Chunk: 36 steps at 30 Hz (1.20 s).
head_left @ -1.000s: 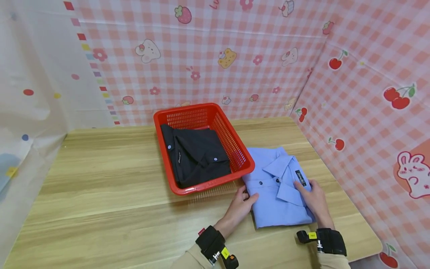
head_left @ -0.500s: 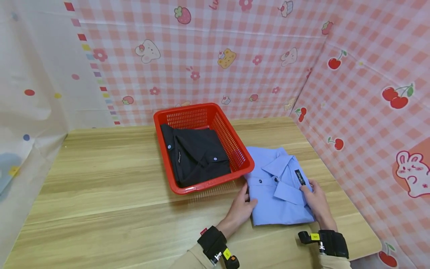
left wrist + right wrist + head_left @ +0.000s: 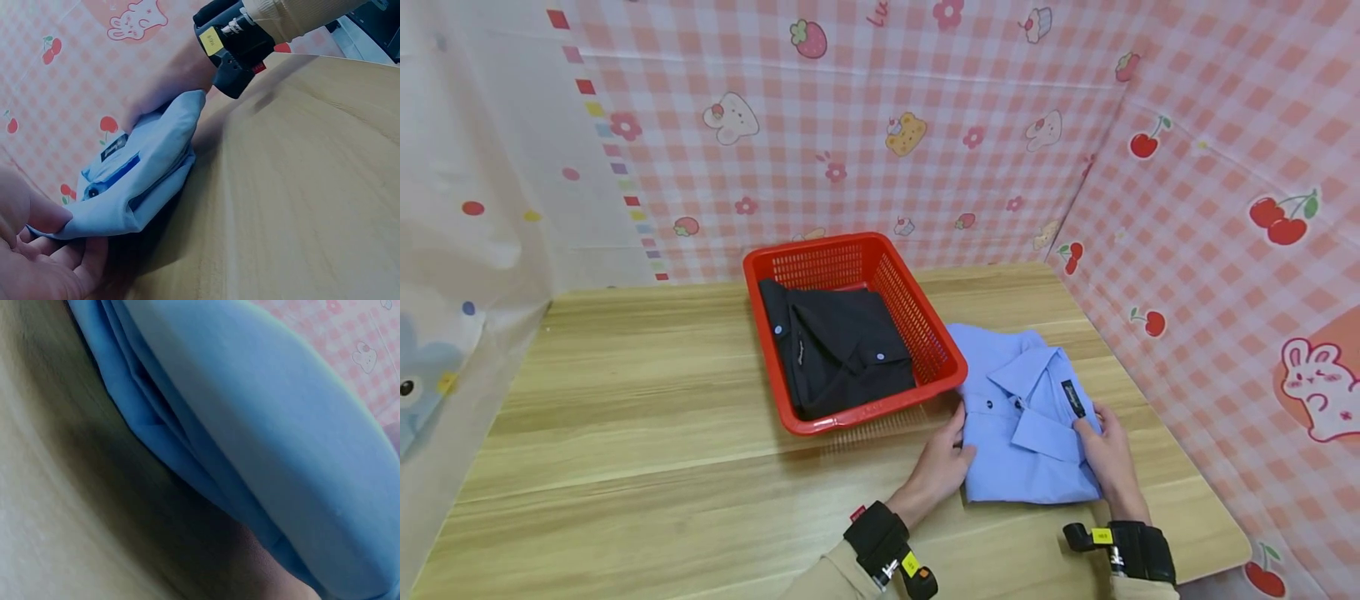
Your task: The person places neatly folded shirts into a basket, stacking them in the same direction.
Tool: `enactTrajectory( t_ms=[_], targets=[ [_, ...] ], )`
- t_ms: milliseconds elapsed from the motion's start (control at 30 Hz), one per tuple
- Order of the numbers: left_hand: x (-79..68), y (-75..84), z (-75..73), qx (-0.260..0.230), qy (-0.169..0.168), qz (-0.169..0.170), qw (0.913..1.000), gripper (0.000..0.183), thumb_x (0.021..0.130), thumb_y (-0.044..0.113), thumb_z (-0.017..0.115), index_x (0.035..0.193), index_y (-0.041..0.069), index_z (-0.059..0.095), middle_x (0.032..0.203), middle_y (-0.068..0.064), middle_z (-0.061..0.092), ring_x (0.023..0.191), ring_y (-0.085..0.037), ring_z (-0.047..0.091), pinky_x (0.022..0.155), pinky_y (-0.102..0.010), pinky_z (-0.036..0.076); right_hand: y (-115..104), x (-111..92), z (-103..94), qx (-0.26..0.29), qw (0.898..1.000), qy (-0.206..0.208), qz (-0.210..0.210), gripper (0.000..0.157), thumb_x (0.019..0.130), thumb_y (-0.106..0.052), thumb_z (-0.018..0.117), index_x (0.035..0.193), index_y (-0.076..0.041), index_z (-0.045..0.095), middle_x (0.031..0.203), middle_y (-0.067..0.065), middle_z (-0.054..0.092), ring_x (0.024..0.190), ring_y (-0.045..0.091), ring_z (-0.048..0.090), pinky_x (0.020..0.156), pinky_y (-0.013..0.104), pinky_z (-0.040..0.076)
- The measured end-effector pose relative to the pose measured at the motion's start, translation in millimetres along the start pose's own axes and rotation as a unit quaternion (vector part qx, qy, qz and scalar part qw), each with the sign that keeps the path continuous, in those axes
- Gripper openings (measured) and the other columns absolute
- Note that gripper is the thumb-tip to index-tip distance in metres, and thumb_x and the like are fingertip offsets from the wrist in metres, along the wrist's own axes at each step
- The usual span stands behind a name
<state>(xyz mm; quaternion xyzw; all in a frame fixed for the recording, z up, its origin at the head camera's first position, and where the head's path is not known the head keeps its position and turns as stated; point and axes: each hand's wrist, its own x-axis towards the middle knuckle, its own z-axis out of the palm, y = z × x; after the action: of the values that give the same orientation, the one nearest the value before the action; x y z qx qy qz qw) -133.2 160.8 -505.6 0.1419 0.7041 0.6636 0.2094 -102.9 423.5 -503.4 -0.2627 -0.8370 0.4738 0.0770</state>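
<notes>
Blue shirt [image 3: 1000, 454] lay folded just to the right of the red basket [image 3: 880, 408]. We saw the left hand [image 3: 942, 460] pinch the shirt's side nearest the basket, thumb on top, fingers under, and the right hand [image 3: 1108, 454] grip the side away from it. This way, we guessed, the folds would not slip. The right wrist view was too blurry to show fingers well.

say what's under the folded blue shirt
The left hand has fingers under the blue shirt at its left edge, and the wooden table shows below; anything farther beneath is covered.
</notes>
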Motion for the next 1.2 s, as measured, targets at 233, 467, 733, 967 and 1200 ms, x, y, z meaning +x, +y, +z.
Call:
enactTrajectory(
  t_ms=[233, 467, 733, 967, 1200],
  targets=[
    [1.6, 7.7, 0.6, 0.009, -0.016, 0.006, 0.9998, 0.067, 0.104, 0.001, 0.05, 0.164, 0.008, 0.022, 0.169, -0.01, 0.028, 0.147, -0.028, 0.042, 0.117, -0.045, 0.039, 0, -3, -1.8, 0.025, 1.0, 0.015, 0.001, 0.051, 0.105, -0.015, 0.046, 0.152, 0.005, 0.038, 0.141, 0.029, 0.055, 0.092, -0.005, 0.052, 0.078, 0.01, 0.042],
    [2.3, 12.1, -0.2, 0.02, -0.015, 0.014, 0.9996, 0.066, 0.104, 0.003, 0.05, 0.164, 0.012, 0.024, 0.165, -0.012, 0.035, 0.143, -0.026, 0.047, 0.115, -0.045, 0.042, -4, -5, -3.3, 0.064, 0.997, 0.03, -0.008, 0.053, 0.106, -0.016, 0.045, 0.154, 0.004, 0.036, 0.146, 0.027, 0.053, 0.096, -0.007, 0.051, 0.082, 0.007, 0.041],
    [1.3, 17.2, -0.8, 0.015, -0.019, 0.025, 0.9994, 0.066, 0.105, 0.002, 0.05, 0.164, 0.014, 0.025, 0.162, -0.016, 0.039, 0.139, -0.03, 0.051, 0.112, -0.045, 0.045, -5, -6, -4.0, 0.08, 0.995, 0.049, -0.019, 0.05, 0.106, -0.016, 0.046, 0.152, 0.004, 0.039, 0.145, 0.025, 0.054, 0.098, -0.007, 0.052, 0.082, 0.006, 0.041],
    [1.3, 21.1, -0.9, 0.014, -0.022, 0.032, 0.9991, 0.066, 0.105, 0.001, 0.048, 0.165, 0.015, 0.024, 0.162, -0.014, 0.04, 0.14, -0.027, 0.051, 0.112, -0.044, 0.045, -4, -6, -1.9, 0.086, 0.991, 0.092, -0.037, 0.04, 0.104, -0.012, 0.051, 0.141, 0.003, 0.049, 0.115, 0.001, 0.065, 0.089, -0.005, 0.056, 0.077, 0.008, 0.046],
    [1.9, 27.4, -1.1, 0.008, -0.027, 0.03, 0.9992, 0.066, 0.106, 0.002, 0.047, 0.165, 0.017, 0.023, 0.163, -0.009, 0.039, 0.141, -0.022, 0.049, 0.113, -0.043, 0.044, -10, -7, -1.6, 0.125, 0.986, 0.103, -0.036, 0.043, 0.103, -0.014, 0.052, 0.142, 0.003, 0.048, 0.123, 0.004, 0.063, 0.1, -0.001, 0.059, 0.082, 0.008, 0.045]
  ],
)
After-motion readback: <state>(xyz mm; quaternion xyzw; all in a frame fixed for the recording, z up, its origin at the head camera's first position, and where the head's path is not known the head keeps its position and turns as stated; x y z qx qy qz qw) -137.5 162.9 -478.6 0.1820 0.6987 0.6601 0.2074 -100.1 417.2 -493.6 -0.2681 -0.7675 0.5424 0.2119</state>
